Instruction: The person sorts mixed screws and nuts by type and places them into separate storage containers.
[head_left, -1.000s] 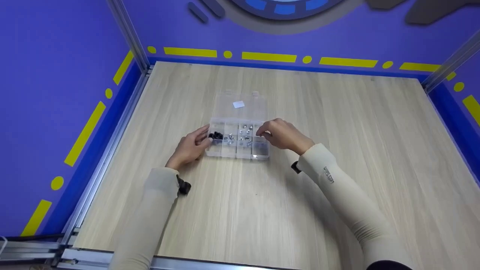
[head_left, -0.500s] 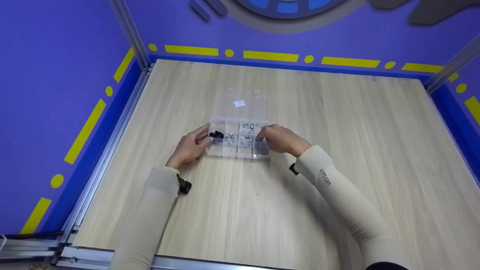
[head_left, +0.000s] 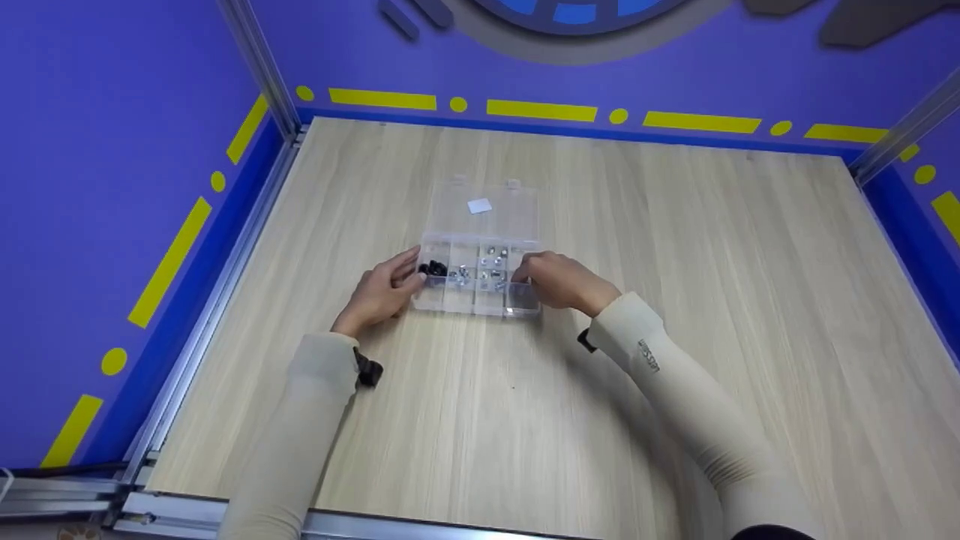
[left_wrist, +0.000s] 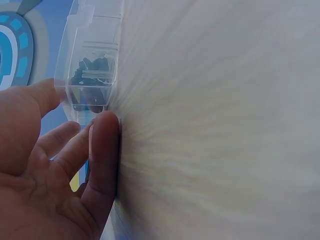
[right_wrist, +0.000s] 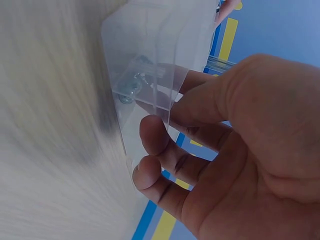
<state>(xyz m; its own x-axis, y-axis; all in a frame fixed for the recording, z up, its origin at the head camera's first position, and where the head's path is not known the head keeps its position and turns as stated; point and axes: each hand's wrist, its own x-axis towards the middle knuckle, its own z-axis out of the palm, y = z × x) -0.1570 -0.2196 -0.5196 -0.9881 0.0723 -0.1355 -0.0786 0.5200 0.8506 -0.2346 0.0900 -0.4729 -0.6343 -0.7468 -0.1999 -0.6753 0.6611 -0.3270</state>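
Note:
A clear plastic compartment box (head_left: 489, 304) lies open on the table, its lid (head_left: 450, 214) folded back. Small black parts (head_left: 433, 268) fill the back left compartment. Several small shiny metal parts (head_left: 460, 275) lie in the middle ones. My left hand (head_left: 379, 292) rests against the box's left side, thumb at its rim, fingers fairly straight. With thumb and index finger, my right hand (head_left: 562, 279) reaches into the back right compartment. In the right wrist view those fingertips show blurred through the clear wall, and I cannot tell whether they pinch a part. The other fingers bend outside the wall.
A small white label (head_left: 479, 205) is on the lid. The wood-grain table (head_left: 675, 240) is bounded by blue panels (head_left: 555, 82) at the back and sides, with a metal rail (head_left: 420, 527) along the front edge.
My right hand has lowered its fingertips from above the back right compartment down into it. The left hand has stayed at the box's left side.

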